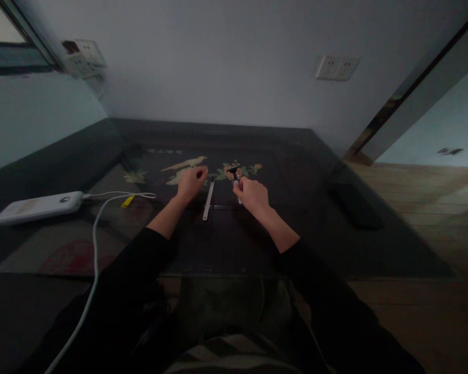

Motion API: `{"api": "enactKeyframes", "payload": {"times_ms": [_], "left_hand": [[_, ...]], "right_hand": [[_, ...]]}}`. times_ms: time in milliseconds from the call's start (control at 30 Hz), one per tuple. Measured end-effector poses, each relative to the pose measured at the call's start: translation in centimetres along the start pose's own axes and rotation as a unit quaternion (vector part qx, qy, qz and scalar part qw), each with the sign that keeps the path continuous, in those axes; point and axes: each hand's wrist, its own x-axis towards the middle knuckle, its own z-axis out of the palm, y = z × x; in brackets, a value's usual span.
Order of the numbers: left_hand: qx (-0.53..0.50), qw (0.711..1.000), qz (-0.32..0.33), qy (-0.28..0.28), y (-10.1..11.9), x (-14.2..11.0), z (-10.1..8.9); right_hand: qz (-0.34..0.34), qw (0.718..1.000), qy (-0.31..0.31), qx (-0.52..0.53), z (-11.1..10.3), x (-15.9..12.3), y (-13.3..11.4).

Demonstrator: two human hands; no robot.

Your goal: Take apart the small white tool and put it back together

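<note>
Table, curled hands, tool in right

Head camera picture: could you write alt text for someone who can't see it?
A person's right hand grips a white-handled tool with a black head above a dark tabletop. The left hand is curled beside a slim pale strip. A white device with a cable lies left, a dark flat object right.

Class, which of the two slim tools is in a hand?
The T-headed tool, gripped by the right hand; the straight one lies on the table.
</note>
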Motion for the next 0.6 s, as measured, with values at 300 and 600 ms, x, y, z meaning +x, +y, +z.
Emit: {"api": "enactKeyframes", "payload": {"times_ms": [300,600], "left_hand": [[-0.287,0.957,0.039,-0.033,4.2,-1.9,-0.1],[-0.351,0.93,0.014,-0.109,5.6,-3.1,0.4]], "right_hand": [[-0.045,0.992,0.058,0.105,-0.6,0.2,2.6],[-0.131,0.957,0.107,0.237,-0.8,-0.5,4.1]]}}
